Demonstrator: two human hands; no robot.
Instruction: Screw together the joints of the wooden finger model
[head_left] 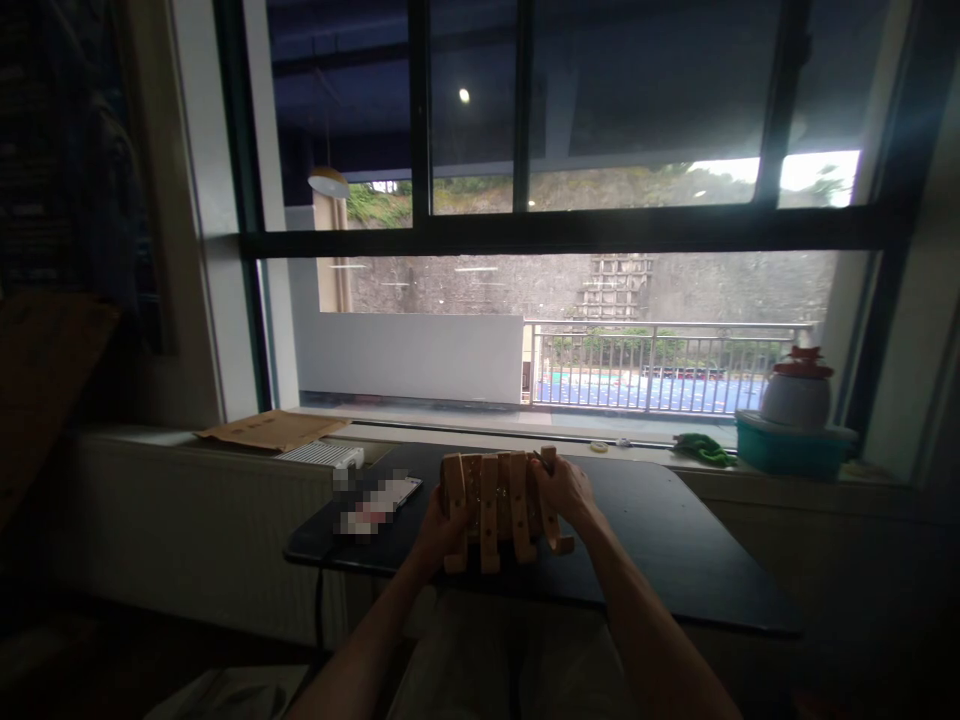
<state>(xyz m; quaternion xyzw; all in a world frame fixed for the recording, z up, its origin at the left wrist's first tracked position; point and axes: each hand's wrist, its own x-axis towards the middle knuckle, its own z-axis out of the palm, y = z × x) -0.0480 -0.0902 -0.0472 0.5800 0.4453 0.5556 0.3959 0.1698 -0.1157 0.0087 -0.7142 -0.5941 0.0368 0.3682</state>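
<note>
A wooden piece with several upright slats [489,512] is held over the near edge of the dark table. Each slat curls into a hook at its lower end, and brownish, shiny material shows between them. My left hand [436,525] is closed around its left side, with the fingers partly behind the wood. At the right end, my right hand [564,490] grips the top part of a curved wooden strip [553,530], which tilts slightly away from the other slats. Whether that strip is joined to the rest I cannot tell.
The dark table [675,540] stands against a windowsill. A phone [409,488], partly blurred out, lies on its left side. A brown envelope [274,430], a green cloth [703,449], a teal box [791,445] and a white container with an orange top [796,395] rest along the sill.
</note>
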